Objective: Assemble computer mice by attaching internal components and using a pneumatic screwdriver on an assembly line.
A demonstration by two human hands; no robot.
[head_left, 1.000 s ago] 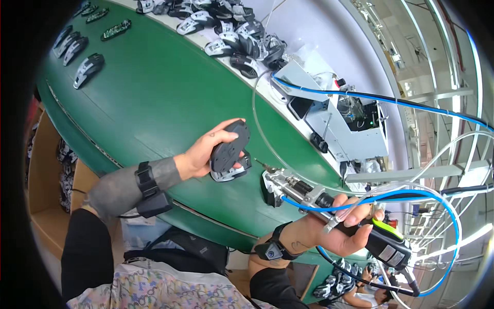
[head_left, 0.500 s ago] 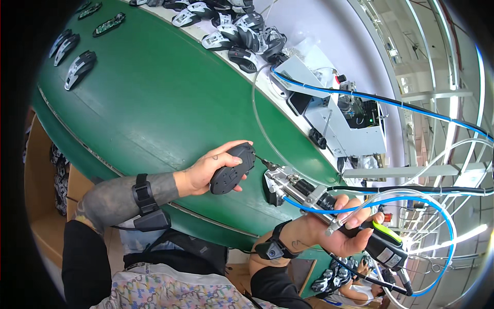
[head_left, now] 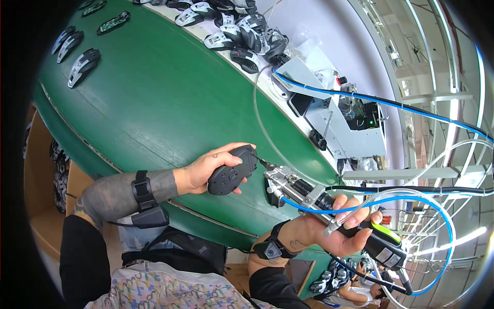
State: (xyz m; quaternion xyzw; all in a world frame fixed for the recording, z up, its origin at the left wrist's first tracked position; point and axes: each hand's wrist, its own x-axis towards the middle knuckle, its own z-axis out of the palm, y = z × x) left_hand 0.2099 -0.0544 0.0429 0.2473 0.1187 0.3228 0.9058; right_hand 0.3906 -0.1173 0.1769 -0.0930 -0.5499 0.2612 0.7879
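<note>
My left hand (head_left: 206, 170) is closed round a black computer mouse (head_left: 232, 170), its underside turned up. In my right hand (head_left: 347, 224) is an electric screwdriver (head_left: 303, 191), with fingers wrapped round its body and a blue air hose running from it. The screwdriver's thin bit points at the far right end of the mouse. Whether the tip touches the mouse or a screw, I cannot tell. A small black block (head_left: 274, 191) lies on the green belt beside the screwdriver's head.
The green belt (head_left: 154, 113) carries several mouse shells (head_left: 84, 68) and a circuit board (head_left: 113, 23) at the far left. Along its far edge lie piled mouse shells (head_left: 242, 38) and a grey machine (head_left: 355, 118). Cables and hoses cross the right side. Cardboard boxes (head_left: 43, 185) stand left; a co-worker is lower right.
The mouse in my left hand has shifted and tilted slightly near the bit. The screwdriver has hardly moved. The whole scene beyond has slid a little to the right.
</note>
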